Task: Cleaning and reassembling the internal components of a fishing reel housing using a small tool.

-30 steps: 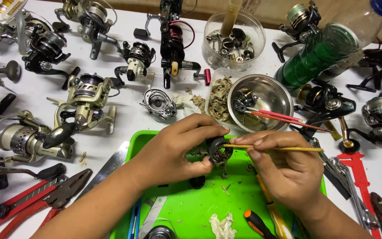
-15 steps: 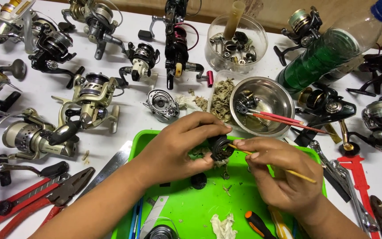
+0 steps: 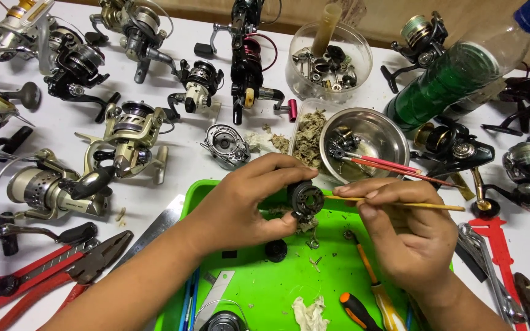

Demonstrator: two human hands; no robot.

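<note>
Head view, looking down on your two hands over the green tray (image 3: 259, 294), the landmark for all positions below. Your left hand (image 3: 246, 205) comes in from the tray's lower left, forearm slanting up across its left edge; its fingers (image 3: 277, 168) curl over the top and the thumb presses from below, closed firmly around one small black round reel part (image 3: 306, 199), held just above the tray's upper middle. Your right hand (image 3: 409, 236) enters from the tray's lower right, wrist bent inward; its fingers (image 3: 375, 187) are pinched shut on one thin yellow-handled brush (image 3: 400, 204), which lies nearly level, its tip meeting the reel part and its tail pointing away past the tray's right edge.

On the tray lie one black gear (image 3: 275, 249) below the held part, one crumpled rag (image 3: 310, 314) near the lower edge, and one orange-and-black screwdriver (image 3: 357, 309) at lower right. Beyond the tray's upper right corner stands one steel bowl (image 3: 378, 132) with two red sticks (image 3: 394, 167) resting in it; one clear round tub (image 3: 329, 58) of small parts stands farther up. Left of the tray, on the white tabletop (image 3: 173, 178), lie red-handled pliers (image 3: 44, 276) and several spinning reels; their exact count cannot be told, since some are cut off.
</note>
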